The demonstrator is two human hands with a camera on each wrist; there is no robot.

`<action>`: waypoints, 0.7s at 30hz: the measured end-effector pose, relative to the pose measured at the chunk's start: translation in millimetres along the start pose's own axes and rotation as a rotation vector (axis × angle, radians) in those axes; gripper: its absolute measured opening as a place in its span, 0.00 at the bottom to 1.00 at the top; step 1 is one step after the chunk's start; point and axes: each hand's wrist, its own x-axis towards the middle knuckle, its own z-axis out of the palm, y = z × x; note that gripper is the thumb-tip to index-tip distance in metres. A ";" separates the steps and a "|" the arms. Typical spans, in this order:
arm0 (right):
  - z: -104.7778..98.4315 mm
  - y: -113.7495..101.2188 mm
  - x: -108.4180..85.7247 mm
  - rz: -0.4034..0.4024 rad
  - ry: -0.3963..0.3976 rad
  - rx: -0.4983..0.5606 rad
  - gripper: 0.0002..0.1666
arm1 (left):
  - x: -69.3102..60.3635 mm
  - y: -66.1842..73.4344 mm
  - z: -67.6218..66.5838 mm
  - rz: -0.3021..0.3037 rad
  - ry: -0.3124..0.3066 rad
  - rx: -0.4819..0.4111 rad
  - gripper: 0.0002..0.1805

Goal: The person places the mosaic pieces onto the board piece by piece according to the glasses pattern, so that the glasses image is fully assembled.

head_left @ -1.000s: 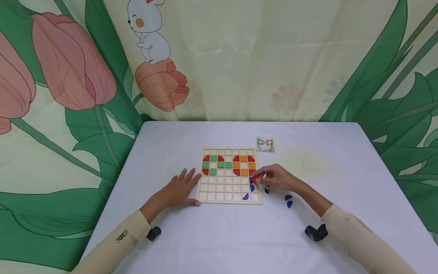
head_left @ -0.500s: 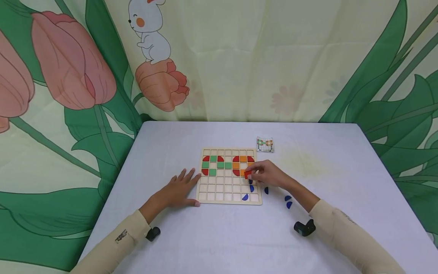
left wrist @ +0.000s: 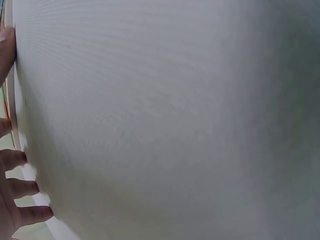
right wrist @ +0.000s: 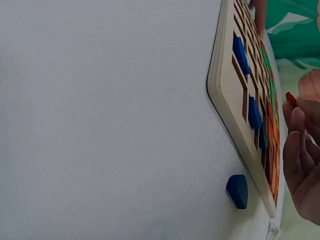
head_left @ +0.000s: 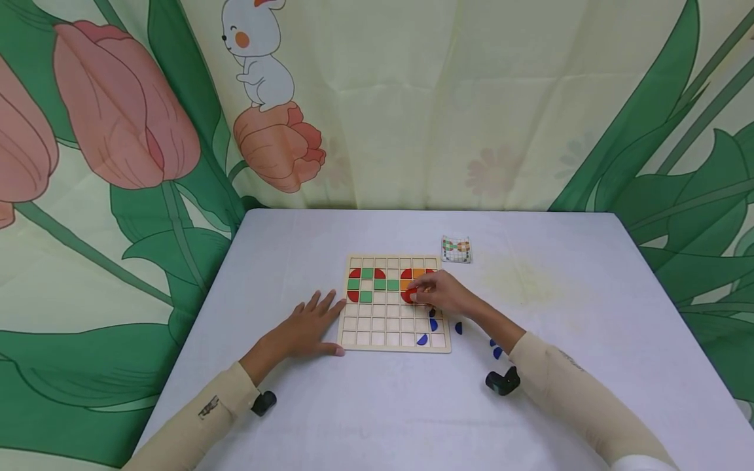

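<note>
My right hand [head_left: 443, 293] is over the right part of a wooden grid board [head_left: 359, 349]. It pinches a small red piece [right wrist: 291, 99] between thumb and fingers, held above the board in the right wrist view. My left hand [head_left: 306, 330] rests on the table with fingers spread, its fingertips and thumb at the board's left edge. Green squares [head_left: 379, 284], red rounded pieces [head_left: 355, 273] and orange squares [head_left: 419, 272] fill cells in the upper rows; my right hand hides some of them. Blue rounded pieces [head_left: 422, 340] lie loosely on the board's lower right.
A small pattern card [head_left: 456, 249] lies beyond the board's upper right corner. To the right of the board, a blue piece [head_left: 459, 328] and further blue pieces [head_left: 497, 353] lie on the white-covered table [head_left: 565, 294]. A printed curtain [head_left: 412, 131] hangs behind the far edge.
My right hand has moved left across the board, carrying the red piece from the right edge toward the red and orange group. The left hand has stayed still.
</note>
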 end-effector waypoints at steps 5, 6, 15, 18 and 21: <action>6.8 -2.2 10.1 -0.010 -0.009 0.018 0.15 | 0.6 0.0 0.6 0.002 -0.002 -0.002 0.58; 8.7 -2.9 12.1 -0.004 -0.009 0.025 0.14 | 0.8 -0.2 0.9 0.001 -0.003 -0.004 0.58; 24.1 -8.0 26.4 -0.028 -0.006 0.026 0.12 | 3.5 -3.4 3.2 0.006 0.005 -0.011 0.58; 28.4 -9.6 29.4 -0.023 -0.016 0.035 0.11 | 3.6 -3.1 2.7 0.006 0.004 -0.014 0.58; 32.4 -12.6 31.5 -0.022 -0.004 0.008 0.11 | 3.7 -2.6 2.2 0.005 0.002 -0.018 0.58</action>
